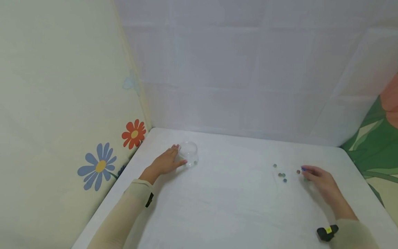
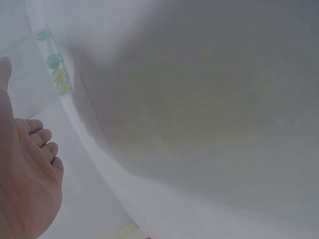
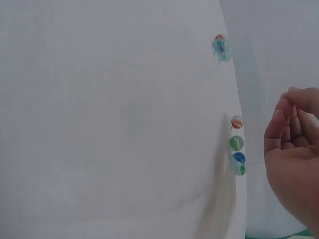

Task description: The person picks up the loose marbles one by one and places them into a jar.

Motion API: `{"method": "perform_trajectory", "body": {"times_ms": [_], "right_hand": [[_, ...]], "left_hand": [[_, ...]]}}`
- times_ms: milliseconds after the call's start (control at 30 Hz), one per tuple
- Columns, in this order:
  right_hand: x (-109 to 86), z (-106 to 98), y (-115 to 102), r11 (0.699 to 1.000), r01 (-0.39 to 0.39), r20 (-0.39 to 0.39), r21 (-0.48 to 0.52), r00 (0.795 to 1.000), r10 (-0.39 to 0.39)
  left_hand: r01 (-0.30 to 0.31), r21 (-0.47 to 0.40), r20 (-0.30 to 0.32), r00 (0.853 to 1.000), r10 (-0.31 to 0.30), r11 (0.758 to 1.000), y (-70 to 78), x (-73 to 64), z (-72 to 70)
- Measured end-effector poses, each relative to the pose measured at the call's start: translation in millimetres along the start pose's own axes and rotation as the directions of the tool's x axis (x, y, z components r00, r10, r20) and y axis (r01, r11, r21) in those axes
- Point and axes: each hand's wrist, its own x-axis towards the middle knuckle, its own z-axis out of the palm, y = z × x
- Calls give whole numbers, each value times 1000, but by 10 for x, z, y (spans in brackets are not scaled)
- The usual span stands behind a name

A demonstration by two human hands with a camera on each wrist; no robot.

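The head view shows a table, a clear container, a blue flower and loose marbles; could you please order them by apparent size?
1. Table
2. Blue flower
3. Clear container
4. Loose marbles, too alike to rank individually

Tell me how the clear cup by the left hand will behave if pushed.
The clear cup may slide rather than tip, since its base looks broad. Its thin-looking, see-through wall suggests it is fairly light. The marbles low inside would probably roll about, being round.

marbles (image 3: 236,143): glossy, glass-like | container (image 1: 188,150): smooth, transparent | tabletop (image 1: 217,197): matt, cloth-like | backdrop (image 1: 214,58): creased fabric
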Motion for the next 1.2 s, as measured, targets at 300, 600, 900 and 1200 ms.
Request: {"method": "perform_trajectory", "body": {"times_ms": [300,600,900,1200], "right_hand": [[-56,150,-176,997,73,12,-23,997,-73],[-89,274,-272,996,88,25,20,996,-88],[-130,375,-357,996,64,65,54,996,-67],[-212,500,-405,994,91,109,65,989,-98]], "left_hand": [[5,-5,5,1000,-5,1000,-1,9,-8],[13,-5,13,1000,-13,1000,11,-8,-14],[13,-4,9,1000,-13,1000,5,-12,-18],[24,-18,14,1000,-24,1000,24,-25,-25]]}}
